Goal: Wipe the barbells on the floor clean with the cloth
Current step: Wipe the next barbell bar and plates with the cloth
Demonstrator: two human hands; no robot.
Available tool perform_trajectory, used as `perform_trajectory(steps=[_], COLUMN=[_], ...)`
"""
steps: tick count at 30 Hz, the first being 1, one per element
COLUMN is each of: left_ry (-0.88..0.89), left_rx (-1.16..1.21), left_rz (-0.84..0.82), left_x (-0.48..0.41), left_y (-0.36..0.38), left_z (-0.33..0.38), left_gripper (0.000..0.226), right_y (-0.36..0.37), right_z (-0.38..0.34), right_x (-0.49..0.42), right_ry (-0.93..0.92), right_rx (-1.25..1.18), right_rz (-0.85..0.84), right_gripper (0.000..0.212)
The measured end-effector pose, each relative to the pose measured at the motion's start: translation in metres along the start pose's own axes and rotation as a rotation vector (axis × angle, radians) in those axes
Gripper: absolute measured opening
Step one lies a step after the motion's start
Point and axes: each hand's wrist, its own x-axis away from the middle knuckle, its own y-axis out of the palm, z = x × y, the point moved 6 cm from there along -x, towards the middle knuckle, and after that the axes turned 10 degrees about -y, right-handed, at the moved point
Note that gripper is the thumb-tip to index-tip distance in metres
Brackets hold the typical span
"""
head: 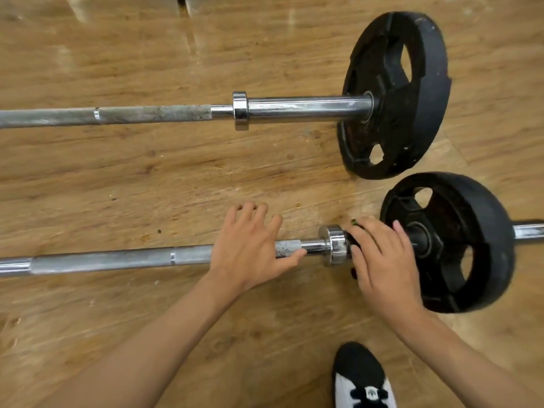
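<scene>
Two steel barbells lie side by side on the wooden floor. On the near barbell [117, 259], my left hand [250, 248] lies over the shaft just left of the chrome collar [334, 245], fingers loosely bent past the bar and thumb along it. My right hand [379, 257] wraps the sleeve between that collar and the black plate [468, 242]. It holds a dark cloth [354, 222] against the sleeve, and only small edges of the cloth show. The far barbell [294, 108] has a stained, dull shaft and a larger black plate [412, 69], with neither hand on it.
My black-and-white shoe [362, 378] stands on the floor [147, 172] just behind the near bar, below my right arm. The two plates nearly touch at the right. Open floor lies between the bars on the left.
</scene>
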Motion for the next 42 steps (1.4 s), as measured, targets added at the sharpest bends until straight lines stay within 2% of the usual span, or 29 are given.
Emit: perform_trajectory(steps=[1, 3, 5, 6, 8, 10, 12, 13, 15, 17, 19, 23, 25, 27, 29, 30, 32, 35, 36, 40, 41, 42], left_ry=[0.002, 0.014, 0.023, 0.024, 0.023, 0.032, 0.027, 0.027, 0.037, 0.039, 0.035, 0.031, 0.024, 0.019, 0.014, 0.010, 0.003, 0.008, 0.007, 0.006, 0.004, -0.004], left_rx=[0.002, 0.012, 0.013, 0.011, 0.016, 0.022, 0.020, 0.013, 0.002, 0.001, -0.005, -0.002, -0.008, -0.020, -0.028, -0.032, -0.040, -0.038, -0.036, -0.039, -0.042, -0.046], left_rz=[0.007, 0.011, 0.005, -0.001, -0.022, -0.046, -0.044, -0.040, -0.040, -0.041, -0.058, -0.089, -0.096, -0.101, -0.097, -0.089, -0.079, -0.064, -0.054, -0.025, -0.022, -0.024], left_x=[0.001, 0.003, 0.006, 0.007, 0.010, 0.014, 0.021, 0.025, 0.032, 0.039, 0.046, 0.064, 0.073, 0.081, 0.088, 0.090, 0.095, 0.101, 0.102, 0.105, 0.104, 0.102], left_y=[0.000, -0.001, -0.001, 0.000, 0.001, 0.001, -0.001, -0.002, -0.002, -0.002, -0.002, -0.002, -0.002, -0.001, -0.002, -0.002, -0.002, -0.002, -0.002, -0.002, -0.001, -0.001], left_z=[0.000, 0.002, 0.003, 0.003, 0.004, 0.006, 0.007, 0.008, 0.012, 0.014, 0.016, 0.021, 0.024, 0.028, 0.032, 0.033, 0.034, 0.036, 0.037, 0.038, 0.037, 0.036], left_gripper=[0.083, 0.084, 0.085, 0.085, 0.085, 0.088, 0.090, 0.090, 0.088, 0.088, 0.087, 0.083, 0.081, 0.079, 0.075, 0.074, 0.072, 0.070, 0.069, 0.066, 0.065, 0.064], right_y=[-0.007, -0.014, -0.006, 0.000, 0.007, 0.004, -0.006, -0.010, -0.011, -0.004, -0.001, -0.011, -0.021, -0.026, -0.019, -0.015, -0.010, -0.022, -0.026, -0.028, -0.024, -0.019], right_z=[0.015, 0.039, 0.034, 0.020, -0.010, -0.011, 0.005, 0.018, 0.032, 0.015, -0.017, -0.019, 0.003, 0.016, 0.003, -0.010, -0.034, -0.026, -0.014, 0.007, -0.004, -0.018], right_x=[0.007, 0.000, -0.025, -0.034, -0.032, -0.001, 0.031, 0.039, 0.032, 0.008, -0.008, 0.033, 0.058, 0.064, 0.053, 0.045, 0.044, 0.076, 0.088, 0.091, 0.085, 0.079], right_ry=[0.040, 0.236, 0.353, 0.325, 0.157, 0.017, -0.027, 0.031, 0.272, 0.416, 0.280, 0.005, 0.076, 0.289, 0.428, 0.405, 0.236, 0.017, 0.035, 0.348, 0.381, 0.340], right_rx=[0.030, 0.038, 0.057, 0.036, -0.067, -0.156, -0.115, -0.092, -0.083, -0.047, -0.079, -0.120, -0.094, -0.062, -0.028, -0.056, -0.148, -0.132, -0.095, -0.026, -0.020, -0.033], right_rz=[0.005, 0.014, 0.016, 0.007, 0.028, 0.086, 0.163, 0.184, 0.215, 0.145, 0.049, 0.048, 0.096, 0.165, 0.121, 0.073, 0.006, 0.026, 0.049, 0.134, 0.140, 0.135], right_gripper=[0.039, 0.043, 0.043, 0.041, 0.038, 0.037, 0.039, 0.040, 0.040, 0.039, 0.040, 0.032, 0.032, 0.034, 0.038, 0.040, 0.038, 0.033, 0.034, 0.037, 0.036, 0.036])
